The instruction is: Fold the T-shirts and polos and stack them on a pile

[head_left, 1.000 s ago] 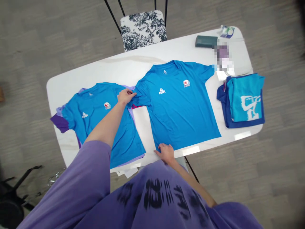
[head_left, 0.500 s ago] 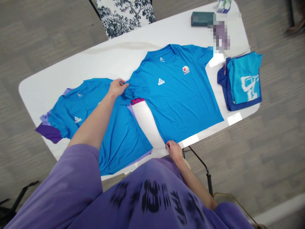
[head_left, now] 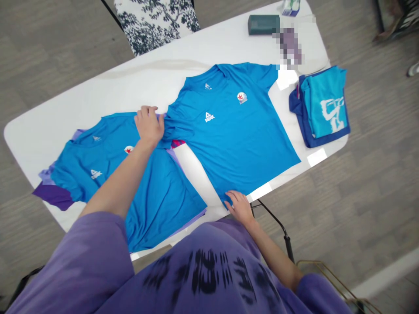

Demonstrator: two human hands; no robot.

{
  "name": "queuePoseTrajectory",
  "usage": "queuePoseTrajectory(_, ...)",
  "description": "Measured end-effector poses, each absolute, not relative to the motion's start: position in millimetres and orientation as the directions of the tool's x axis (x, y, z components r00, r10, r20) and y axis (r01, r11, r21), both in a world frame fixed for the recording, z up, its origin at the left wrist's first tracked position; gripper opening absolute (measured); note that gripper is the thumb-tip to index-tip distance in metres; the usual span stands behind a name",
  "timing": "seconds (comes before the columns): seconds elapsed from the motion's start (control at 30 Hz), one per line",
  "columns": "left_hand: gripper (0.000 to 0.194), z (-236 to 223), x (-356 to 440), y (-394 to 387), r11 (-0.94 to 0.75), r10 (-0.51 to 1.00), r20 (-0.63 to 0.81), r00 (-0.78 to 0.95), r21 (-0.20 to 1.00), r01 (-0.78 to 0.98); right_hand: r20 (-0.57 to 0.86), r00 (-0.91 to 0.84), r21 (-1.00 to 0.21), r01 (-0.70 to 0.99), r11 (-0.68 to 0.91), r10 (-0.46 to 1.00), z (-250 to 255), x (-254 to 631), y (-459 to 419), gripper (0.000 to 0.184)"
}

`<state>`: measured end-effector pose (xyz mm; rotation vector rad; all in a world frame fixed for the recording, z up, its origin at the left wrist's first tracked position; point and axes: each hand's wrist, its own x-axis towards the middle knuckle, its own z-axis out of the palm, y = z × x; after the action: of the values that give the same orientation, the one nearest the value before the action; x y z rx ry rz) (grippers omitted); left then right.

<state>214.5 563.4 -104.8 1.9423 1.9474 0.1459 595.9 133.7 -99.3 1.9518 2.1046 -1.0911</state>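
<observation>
Two blue T-shirts lie face up on the white table. The right T-shirt (head_left: 235, 126) is spread nearly flat, its left sleeve bunched and overlapping the left T-shirt (head_left: 160, 192). My left hand (head_left: 149, 126) rests palm down beside that bunched sleeve, over the left T-shirt's shoulder, with its fingers loosely extended. At the right T-shirt's lower left hem corner is my right hand (head_left: 240, 207), fingers apart and touching the fabric. Light purple cloth and a dark purple sleeve (head_left: 54, 196) stick out from beneath the left T-shirt. A red-pink patterned patch (head_left: 177, 143) shows between the shirts.
Folded blue and turquoise clothes (head_left: 324, 104) are stacked at the table's right end. A dark green case (head_left: 263, 25), a blurred-out item and a small packet (head_left: 291, 7) lie at the far right. Beyond the far edge stands a chair with tree-patterned fabric (head_left: 157, 22).
My left hand has let go of the sleeve it was pinching and flattened out. My right hand's fingers have loosened from the hem corner. The whole view has shifted slightly.
</observation>
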Motion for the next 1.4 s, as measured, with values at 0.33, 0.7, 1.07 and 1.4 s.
queuePoseTrajectory(0.33, 0.106, -106.2, 374.6, 508.6, -0.069, 0.926, -0.291, 0.242, 0.5, 0.864, -0.37, 0.22, -0.25, 0.912, -0.325, 0.903, -117.1, 710.3, 215.0, 0.098)
queuePoseTrajectory(0.7, 0.06, -85.1, 556.4, 640.0, -0.078, 0.956, -0.219, 0.196, 0.456, 0.887, -0.34, 0.228, -0.441, 0.818, -0.369, 0.912, -119.8, 918.9, 318.2, 0.065)
queuePoseTrajectory(1.07, 0.045, -150.6, 818.8, 862.7, -0.33, 0.85, -0.197, 0.488, 0.523, 0.786, -0.411, 0.224, -0.377, 0.84, -0.389, 0.884, -127.7, 1046.9, 276.6, 0.023)
queuePoseTrajectory(1.4, 0.046, -150.7, 843.9, 858.0, -0.258, 0.833, -0.353, 0.427, 0.435, 0.863, -0.418, 0.24, -0.393, 0.822, -0.413, 0.876, -137.3, 1059.4, 276.3, 0.018)
